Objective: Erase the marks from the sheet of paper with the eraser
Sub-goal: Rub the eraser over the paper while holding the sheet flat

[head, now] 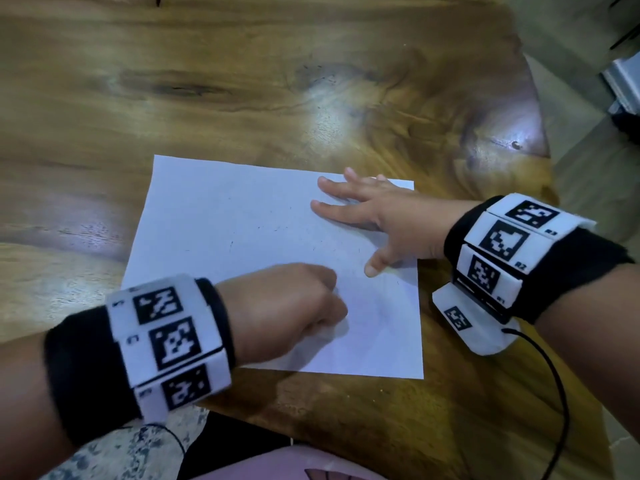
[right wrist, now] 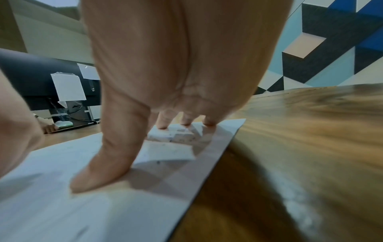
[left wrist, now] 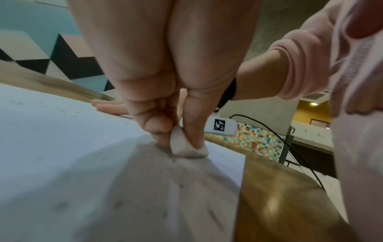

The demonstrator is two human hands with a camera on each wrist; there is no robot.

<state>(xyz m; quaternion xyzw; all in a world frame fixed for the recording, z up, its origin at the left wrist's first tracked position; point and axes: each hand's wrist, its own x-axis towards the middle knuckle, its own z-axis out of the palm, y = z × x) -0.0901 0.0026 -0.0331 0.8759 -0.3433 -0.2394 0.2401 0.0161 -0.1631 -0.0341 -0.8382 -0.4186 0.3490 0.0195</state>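
Observation:
A white sheet of paper [head: 249, 237] lies on the wooden table, with only faint specks and a pale smudge near its lower right. My left hand [head: 294, 306] curls over the sheet's lower middle and pinches a small white eraser [left wrist: 184, 145] between thumb and fingers, its bottom edge pressed on the paper [left wrist: 62, 147]. The head view hides the eraser under the hand. My right hand [head: 374, 216] lies flat with spread fingers on the sheet's right side, thumb [right wrist: 103, 163] and fingertips [right wrist: 163, 124] pressing the paper [right wrist: 51, 204] down near its right edge.
The wooden table [head: 242, 81] stretches beyond the sheet to the far side and left. Its rounded right edge [head: 540, 133] and near edge [head: 346, 427] lie close to the paper. A black cable [head: 557, 393] hangs from the right wrist camera. Eraser crumbs dot the paper.

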